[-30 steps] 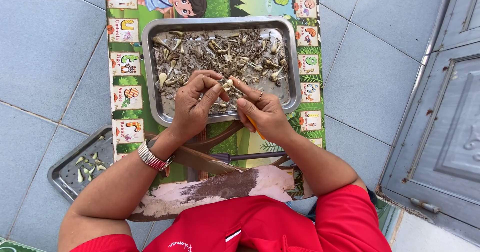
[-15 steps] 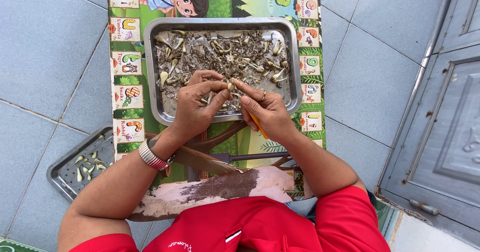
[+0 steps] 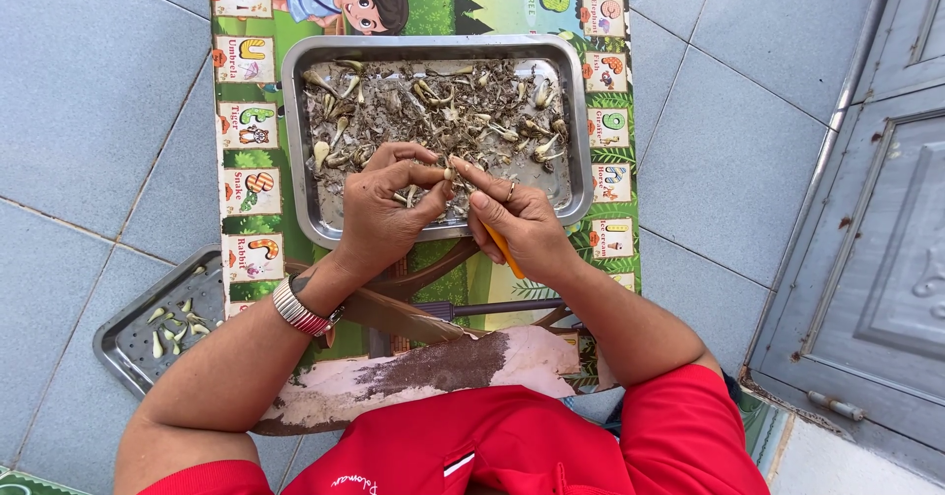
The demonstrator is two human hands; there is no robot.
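A rectangular metal tray (image 3: 581, 111) sits on a colourful children's table (image 3: 241, 141) and holds a heap of small pale cloves mixed with dry brown skins (image 3: 443, 111). My left hand (image 3: 384, 210) pinches a small clove (image 3: 445, 173) over the tray's near side. My right hand (image 3: 517, 219) meets it at the fingertips and grips a small knife with an orange handle (image 3: 503, 250); its blade is hidden. A metal watch (image 3: 300, 310) is on my left wrist.
A second metal tray (image 3: 123, 333) lies on the tiled floor at the lower left, partly under the table, with several peeled pale cloves (image 3: 172, 323) in it. A grey metal door (image 3: 876, 239) stands at the right. My red shirt (image 3: 472, 446) fills the bottom.
Both hands stayed together over the tray's near edge and shifted slightly; the fingers keep working the small clove between them.
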